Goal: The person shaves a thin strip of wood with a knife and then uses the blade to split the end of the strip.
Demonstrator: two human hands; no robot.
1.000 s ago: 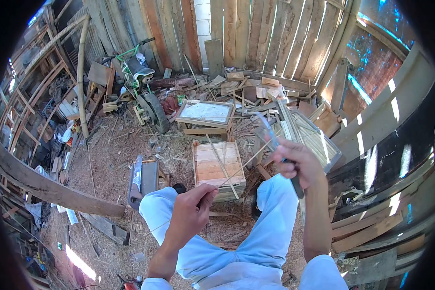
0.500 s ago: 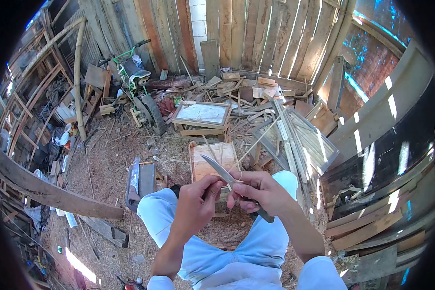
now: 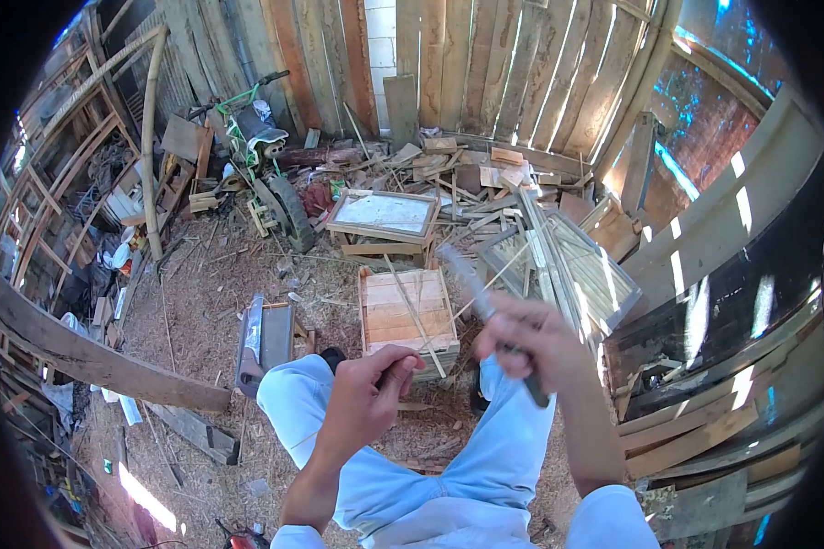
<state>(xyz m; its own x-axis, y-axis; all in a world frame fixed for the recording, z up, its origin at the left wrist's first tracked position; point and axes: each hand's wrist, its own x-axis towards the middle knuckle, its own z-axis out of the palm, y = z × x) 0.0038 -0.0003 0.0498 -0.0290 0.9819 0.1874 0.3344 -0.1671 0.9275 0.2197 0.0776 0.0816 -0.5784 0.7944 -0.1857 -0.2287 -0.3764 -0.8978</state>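
The right hand [image 3: 526,340] gripped the knife [image 3: 471,283], which had just swung away from the left hand [image 3: 372,380], so the blade wasn't touching it. The knife showed right of the box [image 3: 382,316]. The left fingers were pinched shut; I couldn't tell on what.

A green motorbike [image 3: 258,142] stands before an upright plank wall [image 3: 476,73], near a heap of scrap wood [image 3: 471,169] and a white-faced framed panel [image 3: 384,213], while a slatted frame [image 3: 595,265] lies to the right, loose boards [image 3: 696,444] are stacked beyond, and a handsaw [image 3: 252,343] sits at left near a long beam [image 3: 110,352].
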